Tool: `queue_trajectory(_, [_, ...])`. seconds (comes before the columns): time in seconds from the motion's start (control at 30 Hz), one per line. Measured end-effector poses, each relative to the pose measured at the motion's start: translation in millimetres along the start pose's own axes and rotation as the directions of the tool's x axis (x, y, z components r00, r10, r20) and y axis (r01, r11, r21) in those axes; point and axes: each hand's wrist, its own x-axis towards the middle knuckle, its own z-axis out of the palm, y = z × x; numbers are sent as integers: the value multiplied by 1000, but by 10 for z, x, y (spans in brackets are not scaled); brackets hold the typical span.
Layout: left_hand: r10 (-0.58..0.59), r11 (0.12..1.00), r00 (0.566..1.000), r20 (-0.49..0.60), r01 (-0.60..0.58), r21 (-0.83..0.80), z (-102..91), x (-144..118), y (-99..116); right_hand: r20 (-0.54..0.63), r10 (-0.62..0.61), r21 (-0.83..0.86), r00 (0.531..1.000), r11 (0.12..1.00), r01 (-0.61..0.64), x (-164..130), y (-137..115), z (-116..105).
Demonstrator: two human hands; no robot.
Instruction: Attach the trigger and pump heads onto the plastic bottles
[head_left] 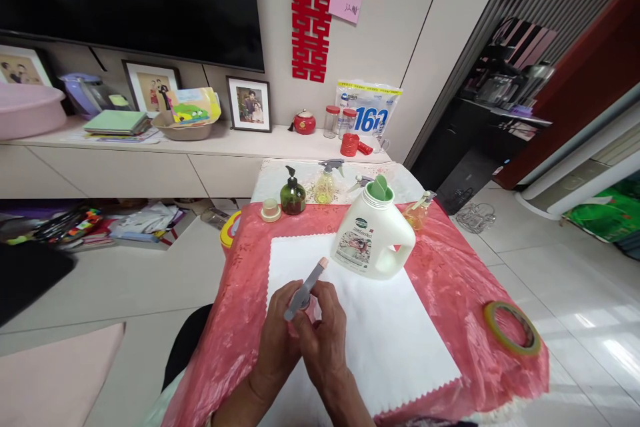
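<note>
Over a white cloth (395, 340), my left hand (277, 327) and my right hand (325, 333) are closed around a spray bottle (306, 292). Its grey trigger head with a pale pink nozzle sticks up between them, angled up to the right. Most of the bottle's pinkish body is hidden by my fingers. Just beyond my right hand stands a large white detergent jug (373, 233), upright and uncapped, with a green funnel (380, 188) in its mouth. A cream cap (271, 210) lies to the left, on the red plastic sheet.
Behind the cloth stand a green pump bottle (293, 197) and a clear spray bottle (324, 187). Another spray bottle (417, 212) stands right of the jug. A tape roll (513, 328) lies near the right edge. Jars (331, 121) and a white bag (367, 110) are on the cabinet.
</note>
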Motion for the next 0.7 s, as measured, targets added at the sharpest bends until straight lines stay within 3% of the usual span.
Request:
queue_trajectory(0.1, [8,999,999,-41,-6,44,-5,4,23,109,-3,60,994,998,-3,22,-53,-102])
queue_trajectory(0.2, [9,998,1000,-12,-8,59,1,21,44,169,4,102,986,995,-22,32,-99,-157])
queue_trajectory(0.3, [-20,997,998,51,16,74,12,35,44,142,15,110,990,993,-31,35,-109,-131])
queue_trajectory(0.5, [-67,998,993,98,64,29,3,33,42,-17,35,24,999,999,-35,27,-28,-9])
queue_trajectory(0.6, [-92,995,988,120,95,-18,-16,41,77,0,70,9,998,998,-70,12,-37,-31])
queue_trajectory(0.7, [-132,990,988,76,135,-42,-28,46,110,58,95,13,994,995,-96,5,-98,-87])
